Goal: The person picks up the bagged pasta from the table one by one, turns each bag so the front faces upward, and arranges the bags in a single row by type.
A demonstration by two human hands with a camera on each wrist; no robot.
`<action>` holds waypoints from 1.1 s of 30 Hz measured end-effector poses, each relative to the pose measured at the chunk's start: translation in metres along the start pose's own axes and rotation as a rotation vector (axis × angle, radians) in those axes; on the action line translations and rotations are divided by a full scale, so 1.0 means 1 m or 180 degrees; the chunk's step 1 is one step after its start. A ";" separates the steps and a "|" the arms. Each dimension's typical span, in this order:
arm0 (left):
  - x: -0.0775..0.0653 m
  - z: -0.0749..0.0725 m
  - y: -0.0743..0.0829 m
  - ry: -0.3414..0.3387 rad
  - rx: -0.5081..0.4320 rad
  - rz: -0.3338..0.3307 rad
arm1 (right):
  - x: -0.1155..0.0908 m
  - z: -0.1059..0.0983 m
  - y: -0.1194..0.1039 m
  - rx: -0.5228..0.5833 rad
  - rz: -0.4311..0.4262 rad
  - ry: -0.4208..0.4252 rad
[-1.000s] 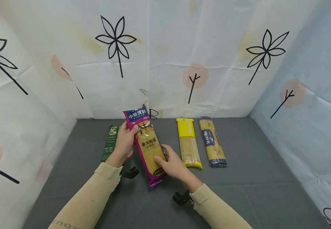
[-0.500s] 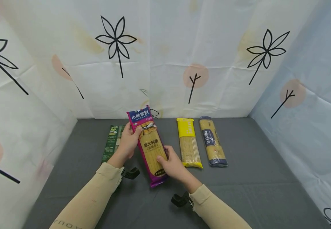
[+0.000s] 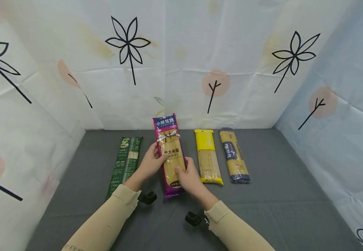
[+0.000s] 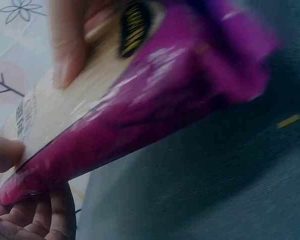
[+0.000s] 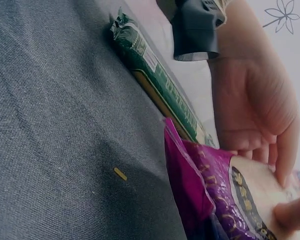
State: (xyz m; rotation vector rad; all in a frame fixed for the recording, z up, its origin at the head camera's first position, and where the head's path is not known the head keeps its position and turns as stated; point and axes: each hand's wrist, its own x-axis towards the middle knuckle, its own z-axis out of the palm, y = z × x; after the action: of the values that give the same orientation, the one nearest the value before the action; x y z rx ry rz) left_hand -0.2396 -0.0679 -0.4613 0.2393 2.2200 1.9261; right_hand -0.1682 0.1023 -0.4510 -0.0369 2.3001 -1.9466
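Observation:
Both hands hold a purple-edged pack of spaghetti [image 3: 172,162] with a dark blue top, tilted up above the grey cloth. My left hand [image 3: 152,162] grips its left edge near the middle, thumb across the front and fingers curled beneath, as the left wrist view shows. My right hand [image 3: 191,176] pinches the lower right edge, with the thumb [image 5: 292,215] on the clear window. The pack's purple bottom end [image 4: 230,60] hangs over the cloth. Just left of the hands lies a green spaghetti pack [image 3: 126,160], its lower part hidden by the left forearm.
Right of the held pack lie a yellow-topped spaghetti pack [image 3: 208,157] and a blue-labelled one [image 3: 234,157]. A small yellow strip [image 5: 120,173] lies on the grey cloth [image 3: 281,174]. Patterned white fabric [image 3: 181,42] rises behind and at both sides.
The purple pack has shifted right and turned straighter. My left hand has slid down along its edge and moved right, uncovering more of the green pack. My right hand stays at the lower edge.

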 end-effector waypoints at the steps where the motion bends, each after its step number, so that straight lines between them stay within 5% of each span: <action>1: -0.001 0.002 -0.003 -0.0034 0.0035 -0.0013 | 0.003 0.000 0.005 0.0003 0.0037 0.0056; 13: 0.002 0.026 -0.032 -0.0195 0.0208 -0.0171 | 0.017 -0.001 0.021 -0.0247 0.0376 0.0440; 26: 0.011 0.031 -0.027 -0.0172 0.0128 -0.0322 | 0.024 -0.005 0.016 -0.0523 0.0394 0.0627; 33: 0.010 0.024 -0.031 -0.0131 0.0563 -0.0331 | 0.024 -0.010 0.013 -0.1008 0.0313 0.0734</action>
State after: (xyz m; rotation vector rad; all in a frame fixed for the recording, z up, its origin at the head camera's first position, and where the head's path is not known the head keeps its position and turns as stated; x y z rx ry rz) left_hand -0.2431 -0.0467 -0.4960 0.1831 2.3284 1.6600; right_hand -0.1920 0.1119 -0.4641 0.2784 2.6791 -1.5972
